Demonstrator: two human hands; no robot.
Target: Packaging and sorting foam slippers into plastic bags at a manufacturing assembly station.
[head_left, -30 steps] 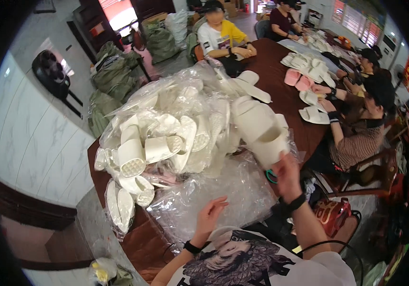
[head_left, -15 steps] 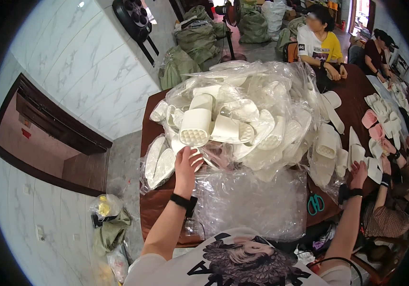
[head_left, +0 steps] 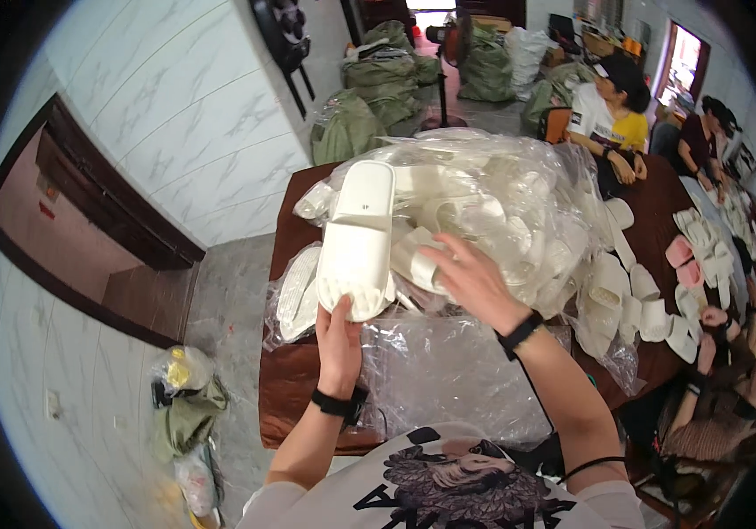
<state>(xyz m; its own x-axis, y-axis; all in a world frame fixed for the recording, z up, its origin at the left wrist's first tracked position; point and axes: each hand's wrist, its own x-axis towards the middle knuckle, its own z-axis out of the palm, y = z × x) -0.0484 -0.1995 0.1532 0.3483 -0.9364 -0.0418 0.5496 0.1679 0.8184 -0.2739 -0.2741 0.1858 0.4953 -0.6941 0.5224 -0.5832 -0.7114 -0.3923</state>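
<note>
A person looks down at a dark brown table (head_left: 285,388) heaped with white slide sandals. The left hand (head_left: 339,339) is closed around the heel end of one white slipper (head_left: 358,240), fingers under it and thumb on its edge, holding it sole-up and lengthwise so its toe points away from the person, above the near left side of the heap. The right hand (head_left: 473,280) is open, with its fingers spread and holding nothing, and hovers just right of that slipper over a big clear plastic bag of white slippers (head_left: 492,203) piled in the middle of the table. Both wrists wear black bands. A sheet of crinkled clear plastic (head_left: 435,375) lies on the table between the person and the pile. More loose white and pink slippers (head_left: 691,256) lie along the table's right side, where other people sit. On the tiled floor at the left stands a small bag (head_left: 186,397), and green sacks (head_left: 369,97) are stacked beyond the table.
</note>
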